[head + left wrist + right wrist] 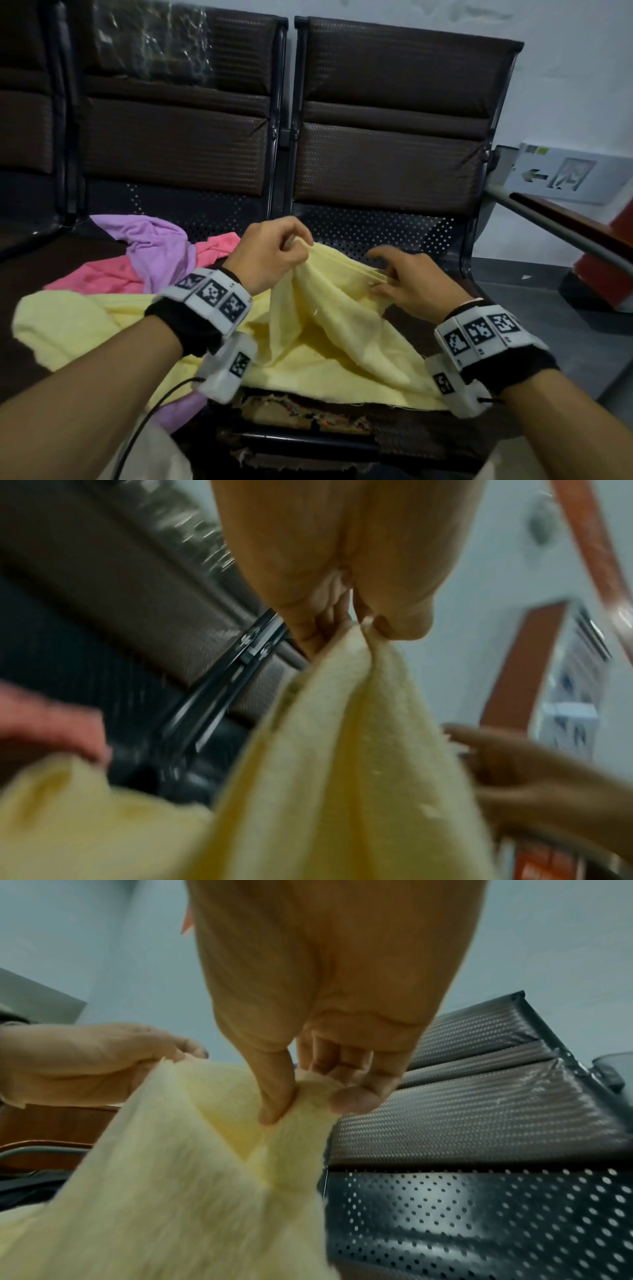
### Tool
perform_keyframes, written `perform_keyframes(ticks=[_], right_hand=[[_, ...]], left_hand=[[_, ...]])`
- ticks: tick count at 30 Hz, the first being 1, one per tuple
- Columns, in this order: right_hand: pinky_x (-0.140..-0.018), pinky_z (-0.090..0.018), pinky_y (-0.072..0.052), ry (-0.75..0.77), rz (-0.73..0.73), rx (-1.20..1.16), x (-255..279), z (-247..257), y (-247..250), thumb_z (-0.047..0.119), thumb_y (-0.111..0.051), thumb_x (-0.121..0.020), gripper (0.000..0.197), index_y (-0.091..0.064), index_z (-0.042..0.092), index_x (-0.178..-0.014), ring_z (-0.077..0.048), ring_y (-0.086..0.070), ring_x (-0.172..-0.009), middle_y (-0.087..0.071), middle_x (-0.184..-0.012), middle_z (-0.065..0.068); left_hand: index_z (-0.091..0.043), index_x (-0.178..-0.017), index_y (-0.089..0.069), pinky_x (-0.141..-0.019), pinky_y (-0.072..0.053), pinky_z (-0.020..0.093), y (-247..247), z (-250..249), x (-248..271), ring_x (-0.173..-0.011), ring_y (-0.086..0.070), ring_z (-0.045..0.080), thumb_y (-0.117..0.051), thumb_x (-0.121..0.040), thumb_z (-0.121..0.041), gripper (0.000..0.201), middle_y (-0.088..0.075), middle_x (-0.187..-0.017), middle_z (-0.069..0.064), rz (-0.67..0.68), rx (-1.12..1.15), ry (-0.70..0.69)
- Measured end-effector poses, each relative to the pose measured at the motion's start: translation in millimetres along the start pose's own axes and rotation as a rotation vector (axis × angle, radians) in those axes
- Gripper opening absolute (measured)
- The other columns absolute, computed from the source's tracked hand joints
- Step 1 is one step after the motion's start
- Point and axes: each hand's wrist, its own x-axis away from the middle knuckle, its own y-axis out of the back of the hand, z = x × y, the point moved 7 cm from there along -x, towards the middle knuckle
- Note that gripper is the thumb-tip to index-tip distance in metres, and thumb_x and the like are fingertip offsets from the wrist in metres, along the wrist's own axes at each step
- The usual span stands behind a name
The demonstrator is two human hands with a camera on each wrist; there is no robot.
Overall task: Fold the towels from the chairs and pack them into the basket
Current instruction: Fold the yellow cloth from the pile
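A pale yellow towel (325,342) lies crumpled on the dark chair seat (428,329), with its top edge lifted. My left hand (301,245) pinches that edge between thumb and fingers; the left wrist view shows the left hand (363,626) gripping a bunched tip of the yellow towel (325,777). My right hand (383,277) pinches the same edge a short way to the right. In the right wrist view the right hand (301,1099) holds the yellow towel (171,1177) between thumb and forefinger. A purple towel (154,246) and a pink towel (102,274) lie heaped on the left seat. No basket is in view.
Dark brown padded chair backs (394,102) stand close behind the seats. A metal armrest (548,222) and a red object (609,267) are at the right. The seat's front edge (291,411) is torn. Grey floor (531,308) shows at the right.
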Motion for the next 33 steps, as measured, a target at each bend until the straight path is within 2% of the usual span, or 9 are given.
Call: perform_keyframes(ticks=[6, 9, 12, 14, 19, 24, 26, 29, 33], right_hand=[[-0.078, -0.030, -0.044, 0.006, -0.091, 0.081, 16, 6, 24, 0.034, -0.075, -0.078, 0.020, -0.073, 0.022, -0.095, -0.013, -0.048, -0.086, -0.047, -0.088, 0.005], [-0.081, -0.023, -0.034, -0.006, -0.183, 0.072, 20, 10, 40, 0.035, -0.069, -0.083, 0.018, -0.064, 0.020, -0.091, -0.013, -0.041, -0.098, -0.045, -0.099, 0.001], [-0.056, -0.023, -0.031, -0.079, -0.178, -0.030, 25, 14, 48, 0.034, -0.056, -0.093, 0.018, -0.048, 0.019, -0.092, -0.015, -0.049, -0.079, -0.051, -0.083, 0.004], [-0.051, -0.021, -0.030, -0.080, -0.175, -0.035, 30, 22, 61, 0.032, -0.053, -0.095, 0.015, -0.047, 0.018, -0.095, -0.016, -0.050, -0.073, -0.053, -0.077, 0.005], [-0.070, -0.026, -0.034, -0.020, -0.321, -0.042, 45, 54, 130, 0.026, -0.057, -0.093, 0.003, -0.055, 0.025, -0.091, -0.017, -0.052, -0.087, -0.059, -0.087, 0.005], [-0.059, -0.017, -0.034, 0.092, -0.569, -0.210, 52, 84, 199, 0.022, -0.062, -0.087, 0.004, -0.059, 0.023, -0.086, -0.002, -0.051, -0.074, -0.058, -0.080, 0.015], [-0.059, -0.019, -0.034, 0.094, -0.580, -0.260, 45, 83, 206, 0.024, -0.059, -0.090, 0.004, -0.056, 0.021, -0.089, 0.002, -0.050, -0.074, -0.055, -0.081, 0.017], [-0.066, -0.025, -0.032, 0.026, -0.548, -0.242, 28, 70, 196, 0.026, -0.059, -0.092, 0.009, -0.053, 0.019, -0.090, -0.011, -0.052, -0.081, -0.058, -0.086, 0.007], [-0.073, -0.024, -0.036, -0.060, -0.630, -0.305, 13, 47, 195, 0.029, -0.065, -0.088, 0.011, -0.059, 0.020, -0.087, -0.012, -0.056, -0.085, -0.060, -0.082, 0.008]], left_hand=[[-0.011, -0.121, -0.063, -0.072, -0.036, 0.001, -1, -21, 6, -0.072, -0.051, 0.005, -0.055, -0.082, -0.005, 0.041, -0.058, -0.088, -0.003, 0.084, -0.244, -0.165], [-0.014, -0.118, -0.064, -0.088, -0.044, 0.026, 0, -24, 8, -0.093, -0.054, 0.015, -0.053, -0.084, -0.012, 0.036, -0.058, -0.096, -0.001, 0.061, -0.297, -0.129], [-0.015, -0.099, -0.068, -0.073, -0.038, 0.022, 13, -29, 11, -0.078, -0.049, 0.010, -0.056, -0.083, -0.013, 0.020, -0.053, -0.082, -0.007, -0.073, -0.195, -0.071], [-0.015, -0.094, -0.068, -0.071, -0.037, 0.022, 22, -38, 13, -0.076, -0.049, 0.010, -0.057, -0.083, -0.011, 0.016, -0.056, -0.082, -0.004, -0.133, -0.157, -0.054], [-0.011, -0.095, -0.068, -0.069, -0.033, 0.016, 59, -80, 13, -0.081, -0.053, 0.013, -0.055, -0.083, -0.008, 0.019, -0.065, -0.089, 0.002, -0.224, -0.090, -0.088], [-0.013, -0.094, -0.069, -0.064, -0.032, 0.012, 106, -121, 1, -0.075, -0.054, 0.011, -0.056, -0.082, -0.009, 0.019, -0.063, -0.081, -0.005, -0.337, -0.050, -0.160], [-0.015, -0.094, -0.069, -0.062, -0.030, 0.012, 114, -127, -10, -0.074, -0.054, 0.012, -0.056, -0.083, -0.011, 0.019, -0.063, -0.080, -0.005, -0.340, -0.074, -0.164], [-0.014, -0.097, -0.069, -0.061, -0.029, 0.013, 110, -121, -31, -0.073, -0.052, 0.013, -0.055, -0.085, -0.011, 0.019, -0.064, -0.081, 0.001, -0.285, -0.121, -0.126], [-0.012, -0.102, -0.067, -0.071, -0.035, 0.017, 92, -117, -60, -0.083, -0.054, 0.014, -0.051, -0.089, -0.011, 0.021, -0.068, -0.095, 0.006, -0.240, -0.132, -0.059]])
